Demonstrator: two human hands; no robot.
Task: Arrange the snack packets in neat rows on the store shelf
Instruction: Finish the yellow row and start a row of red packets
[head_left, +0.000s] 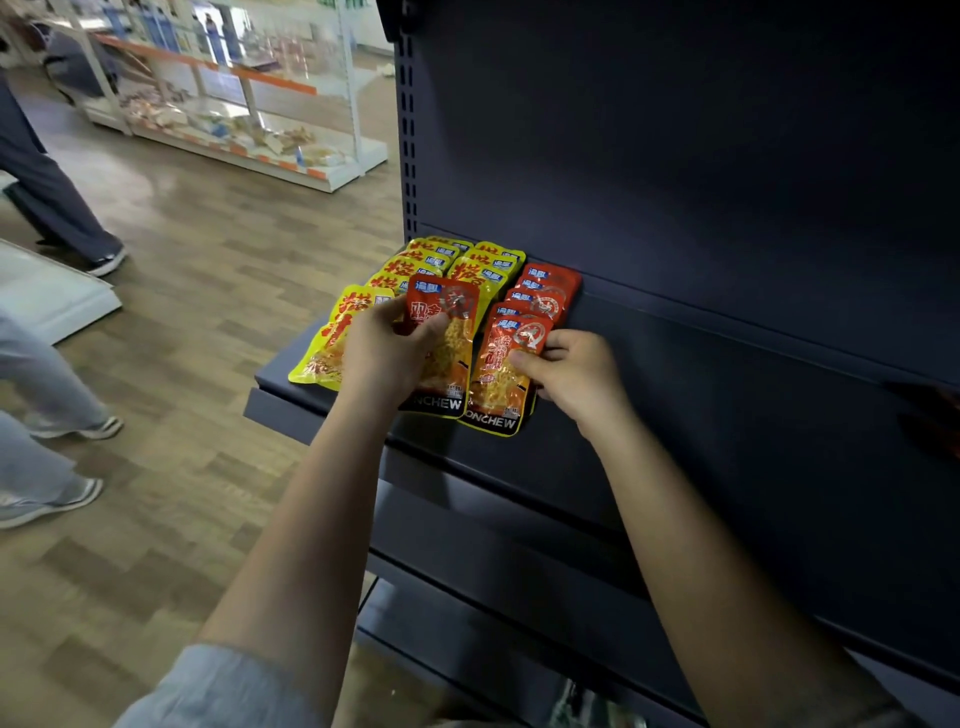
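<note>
Dark store shelf (727, 395) — overlapping rows of yellow packets (332, 338) and red packets (550, 291) at its left end.

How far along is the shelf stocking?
Partway. Yellow packets and a red row already lie at the shelf's left end. The left hand holds a red packet; the right hand straightens the front one. The rest is bare.

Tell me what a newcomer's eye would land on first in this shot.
First, the bright snack packets at the left end of the dark shelf: yellow packets in rows on the left, red packets overlapping in a row on the right. Next, the two bare hands at the front: the left hand holds a red packet, while the right hand pinches the front packet of the red row.
</note>
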